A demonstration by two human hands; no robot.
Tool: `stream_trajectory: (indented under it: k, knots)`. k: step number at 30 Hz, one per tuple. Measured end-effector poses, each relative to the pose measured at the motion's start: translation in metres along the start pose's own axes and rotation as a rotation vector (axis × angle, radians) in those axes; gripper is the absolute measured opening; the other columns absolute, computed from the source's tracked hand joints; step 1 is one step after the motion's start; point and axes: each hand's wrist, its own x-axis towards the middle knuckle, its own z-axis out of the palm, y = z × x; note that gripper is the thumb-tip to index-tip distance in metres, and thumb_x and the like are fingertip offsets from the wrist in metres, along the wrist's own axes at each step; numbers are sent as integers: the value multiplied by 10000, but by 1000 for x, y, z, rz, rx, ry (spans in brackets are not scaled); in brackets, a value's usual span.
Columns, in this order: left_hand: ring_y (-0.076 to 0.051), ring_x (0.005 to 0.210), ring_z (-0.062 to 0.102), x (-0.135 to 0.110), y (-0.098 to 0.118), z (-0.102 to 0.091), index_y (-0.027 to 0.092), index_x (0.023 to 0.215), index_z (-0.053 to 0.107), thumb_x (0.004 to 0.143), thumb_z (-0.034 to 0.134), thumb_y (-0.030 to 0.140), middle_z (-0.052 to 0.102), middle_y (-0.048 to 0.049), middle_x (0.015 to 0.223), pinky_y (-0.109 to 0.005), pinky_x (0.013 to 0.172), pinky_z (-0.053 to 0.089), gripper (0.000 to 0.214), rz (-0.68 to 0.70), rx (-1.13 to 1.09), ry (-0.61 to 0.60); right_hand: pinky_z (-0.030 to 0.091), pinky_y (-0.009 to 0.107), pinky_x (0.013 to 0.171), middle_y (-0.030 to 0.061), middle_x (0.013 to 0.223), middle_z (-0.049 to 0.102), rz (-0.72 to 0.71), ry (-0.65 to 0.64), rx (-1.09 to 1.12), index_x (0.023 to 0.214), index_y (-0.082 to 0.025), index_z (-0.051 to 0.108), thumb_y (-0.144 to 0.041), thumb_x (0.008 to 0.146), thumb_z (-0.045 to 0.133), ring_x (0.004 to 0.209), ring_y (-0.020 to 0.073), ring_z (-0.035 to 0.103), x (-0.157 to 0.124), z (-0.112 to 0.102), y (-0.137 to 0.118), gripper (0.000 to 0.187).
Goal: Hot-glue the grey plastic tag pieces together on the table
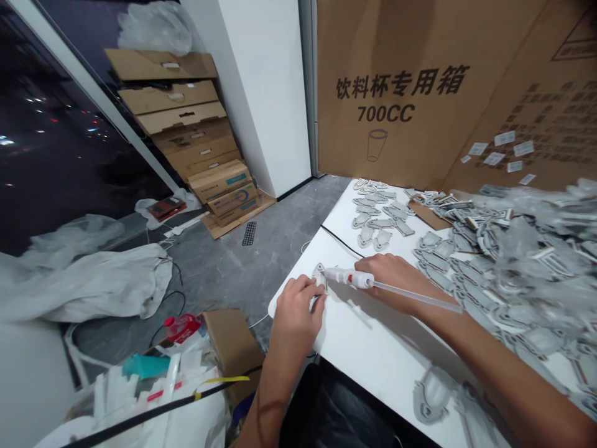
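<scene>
My right hand (389, 277) is wrapped round a white hot glue gun (347, 277), and a long clear glue stick (420, 295) sticks out of its back end. The gun's nozzle points left and sits at a small grey-white plate-like part (319, 270), touching or just above it. With bent fingers, my left hand (298, 308) steadies that part near the left edge of the white table (354, 323). My fingers cover much of the part. Two similar parts, one a grey bracket-like piece (431, 395), lie near the table's front edge.
Rows of similar pieces (373, 211) lie at the table's far end, and a large heap (527, 267) with plastic bags covers the right. Behind stands a big cardboard box (396, 143). A black cable (340, 239) crosses the table edge. A filled waste box (233, 342) is at lower left.
</scene>
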Motion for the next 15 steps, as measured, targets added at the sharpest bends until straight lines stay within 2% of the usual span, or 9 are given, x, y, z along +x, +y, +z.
stream_trajectory:
  k: [7,12,15]
  knots:
    - [-233,929,659,0,-1,2,216,935,763,949,664,132,731,-64,1032,-389,848,538,130,15,29,10,281,314,603,128,902,753,123,9,72,888,-209,717,-337,1028,472,808,269,703,-5,2,-11,310]
    - [-226,910,659,1,0,0,222,911,757,946,658,129,716,-54,980,-366,815,533,140,29,37,11,324,329,645,173,958,767,160,24,-15,947,-182,734,-328,1075,407,880,300,728,-10,-2,-26,380]
    - [-224,910,660,1,0,1,228,904,757,946,654,129,706,-50,954,-358,810,531,149,32,35,23,318,333,652,180,979,776,161,42,-37,950,-178,735,-333,1070,435,897,304,732,-9,-3,-30,359]
